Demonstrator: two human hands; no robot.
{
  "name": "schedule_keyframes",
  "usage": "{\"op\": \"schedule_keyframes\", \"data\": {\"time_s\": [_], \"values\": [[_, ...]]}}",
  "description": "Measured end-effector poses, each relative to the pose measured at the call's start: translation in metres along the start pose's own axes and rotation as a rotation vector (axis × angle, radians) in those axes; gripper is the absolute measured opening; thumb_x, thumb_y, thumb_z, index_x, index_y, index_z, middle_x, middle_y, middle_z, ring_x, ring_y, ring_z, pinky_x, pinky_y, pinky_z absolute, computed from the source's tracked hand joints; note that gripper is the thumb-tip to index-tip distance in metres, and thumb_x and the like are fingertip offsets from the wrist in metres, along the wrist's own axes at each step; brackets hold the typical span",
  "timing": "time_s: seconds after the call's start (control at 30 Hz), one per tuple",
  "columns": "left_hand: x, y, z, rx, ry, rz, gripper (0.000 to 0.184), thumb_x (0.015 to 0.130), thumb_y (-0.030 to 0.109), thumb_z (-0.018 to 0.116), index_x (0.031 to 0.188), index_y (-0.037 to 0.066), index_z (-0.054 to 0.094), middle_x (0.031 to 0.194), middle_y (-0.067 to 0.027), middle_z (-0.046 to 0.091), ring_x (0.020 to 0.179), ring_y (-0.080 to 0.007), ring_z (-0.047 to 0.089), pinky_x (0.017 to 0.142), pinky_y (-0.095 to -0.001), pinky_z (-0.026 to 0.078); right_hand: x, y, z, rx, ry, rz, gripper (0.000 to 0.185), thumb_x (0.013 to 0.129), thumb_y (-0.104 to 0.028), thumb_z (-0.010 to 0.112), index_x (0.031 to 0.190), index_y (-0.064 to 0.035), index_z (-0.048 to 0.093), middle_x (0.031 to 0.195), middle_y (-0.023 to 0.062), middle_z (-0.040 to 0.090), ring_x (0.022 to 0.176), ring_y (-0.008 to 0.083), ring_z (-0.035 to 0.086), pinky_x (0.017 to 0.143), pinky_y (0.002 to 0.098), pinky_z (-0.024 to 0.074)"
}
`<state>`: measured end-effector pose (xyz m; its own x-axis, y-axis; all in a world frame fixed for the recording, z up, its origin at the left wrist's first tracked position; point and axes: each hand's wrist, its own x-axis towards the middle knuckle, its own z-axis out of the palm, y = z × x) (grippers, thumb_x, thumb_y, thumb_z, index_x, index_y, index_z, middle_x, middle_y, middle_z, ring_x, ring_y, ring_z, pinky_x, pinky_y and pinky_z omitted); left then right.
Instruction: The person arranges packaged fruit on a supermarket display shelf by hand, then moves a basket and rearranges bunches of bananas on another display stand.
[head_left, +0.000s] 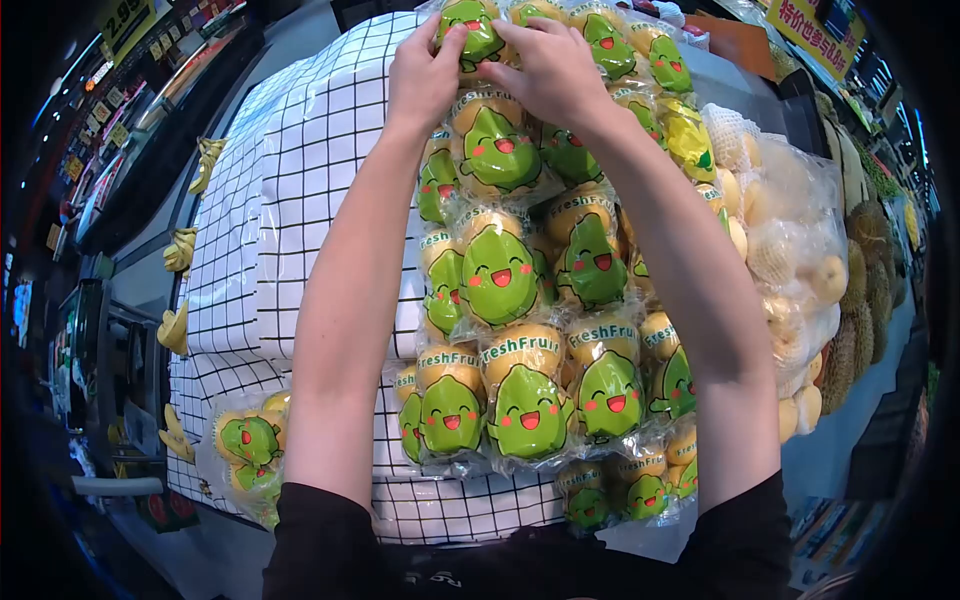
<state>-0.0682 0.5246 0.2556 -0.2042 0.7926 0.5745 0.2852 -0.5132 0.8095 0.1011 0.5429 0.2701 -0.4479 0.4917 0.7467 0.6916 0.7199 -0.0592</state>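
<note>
At the top of the head view, my left hand (420, 85) and my right hand (558, 75) close round the two sides of a bag of pears (470, 32). Its clear film carries a smiling green cartoon, and yellow fruit shows through similar bags. Just below my hands lies another pear bag (500, 150) in the same wrapping. Stacked rows of these bags (500, 275) run down between my forearms to a front row (530, 410), marked "FreshFruit". My right fingertips are partly hidden against the bag.
A white checked cloth (320, 170) covers the stand on the left. One pear bag (250, 445) lies at its lower left edge. Fruit in white foam nets (775, 250) fills the right side, beside spiky brown fruit (868, 290). A yellow price sign (820, 35) hangs upper right.
</note>
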Motion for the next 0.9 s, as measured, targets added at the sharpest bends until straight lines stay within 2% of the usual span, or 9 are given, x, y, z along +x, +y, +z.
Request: {"op": "schedule_keyframes", "data": {"time_s": [0.03,0.1,0.13,0.17,0.23,0.27,0.4,0.7,0.9], "values": [[0.002,-0.007,0.002,-0.003,-0.007,0.001,0.062,0.097,0.030,0.063,0.143,-0.007,0.043,0.107,-0.0124,0.069,0.087,-0.0123,0.065,0.076,-0.0255,0.052,0.000,0.001,0.003,-0.026,-0.010,0.014,0.046,0.085,-0.039,0.070,0.119,-0.0103,0.062,0.108,0.0121,0.070,0.125,0.0360,0.052,0.105,0.0573,0.0361],[0.006,-0.012,0.005,0.203,0.088,0.101,0.050,0.095,0.036,0.061,0.129,0.000,0.059,0.093,-0.0180,0.073,0.082,-0.0278,0.070,0.075,-0.0369,0.053,-0.001,0.002,0.009,-0.043,-0.010,-0.005,0.047,0.085,-0.038,0.069,0.121,-0.0096,0.061,0.115,0.0134,0.067,0.129,0.0358,0.049,0.107,0.0594,0.0334],[0.005,-0.012,0.004,0.245,0.106,0.012,0.054,0.093,0.040,0.060,0.131,0.002,0.059,0.107,-0.0228,0.070,0.096,-0.0354,0.068,0.087,-0.0394,0.051,-0.003,0.004,0.012,-0.054,-0.014,-0.023,0.048,0.086,-0.037,0.069,0.123,-0.0089,0.059,0.123,0.0147,0.064,0.133,0.0356,0.046,0.109,0.0614,0.0307],[0.003,-0.013,0.006,0.239,0.096,0.017,0.054,0.093,0.040,0.060,0.131,0.002,0.059,0.107,-0.0228,0.070,0.096,-0.0354,0.068,0.087,-0.0394,0.051,-0.005,0.005,0.016,-0.063,-0.010,-0.015,0.048,0.086,-0.037,0.069,0.123,-0.0089,0.059,0.123,0.0147,0.064,0.133,0.0356,0.046,0.109,0.0614,0.0307],[-0.001,-0.020,0.009,0.745,0.311,0.174,0.055,0.094,0.041,0.058,0.133,0.003,0.059,0.123,-0.0250,0.063,0.113,-0.0356,0.061,0.098,-0.0397,0.046,-0.008,0.004,0.018,-0.122,0.056,-0.066,0.053,0.085,-0.037,0.069,0.127,-0.0070,0.056,0.135,0.0167,0.056,0.136,0.0345,0.042,0.112,0.0621,0.0277],[0.005,-0.029,0.011,0.292,0.182,-0.038,0.056,0.094,0.043,0.056,0.133,0.003,0.059,0.135,-0.0260,0.055,0.127,-0.0356,0.052,0.108,-0.0405,0.039,-0.008,0.003,0.016,-0.113,0.009,-0.047,0.058,0.089,-0.042,0.063,0.130,-0.0028,0.054,0.142,0.0193,0.050,0.138,0.0350,0.039,0.113,0.0604,0.0264],[0.006,-0.025,0.010,0.335,0.124,-0.026,0.059,0.094,0.044,0.056,0.133,-0.001,0.057,0.137,-0.0252,0.053,0.129,-0.0354,0.050,0.108,-0.0405,0.039,-0.011,0.003,0.021,-0.073,-0.044,-0.028,0.072,0.095,-0.053,0.048,0.138,0.0048,0.044,0.146,0.0238,0.045,0.142,0.0368,0.035,0.117,0.0552,0.0233],[-0.015,-0.006,-0.010,0.184,0.056,-0.074,0.062,0.097,0.039,0.056,0.141,-0.004,0.047,0.138,-0.0229,0.054,0.129,-0.0308,0.052,0.108,-0.0357,0.038,-0.023,-0.011,0.007,0.001,-0.120,-0.017,0.074,0.098,-0.050,0.048,0.145,0.0060,0.035,0.151,0.0265,0.036,0.142,0.0409,0.032,0.118,0.0471,0.0261],[-0.088,0.088,-0.021,-0.013,0.114,0.002,0.048,0.100,0.026,0.056,0.136,-0.005,0.052,0.130,-0.0197,0.060,0.123,-0.0239,0.056,0.105,-0.0324,0.042,-0.075,-0.051,-0.061,0.253,0.001,0.002,0.049,0.097,-0.038,0.052,0.125,0.0024,0.053,0.129,0.0221,0.054,0.118,0.0390,0.052,0.103,0.0481,0.0405]]}}
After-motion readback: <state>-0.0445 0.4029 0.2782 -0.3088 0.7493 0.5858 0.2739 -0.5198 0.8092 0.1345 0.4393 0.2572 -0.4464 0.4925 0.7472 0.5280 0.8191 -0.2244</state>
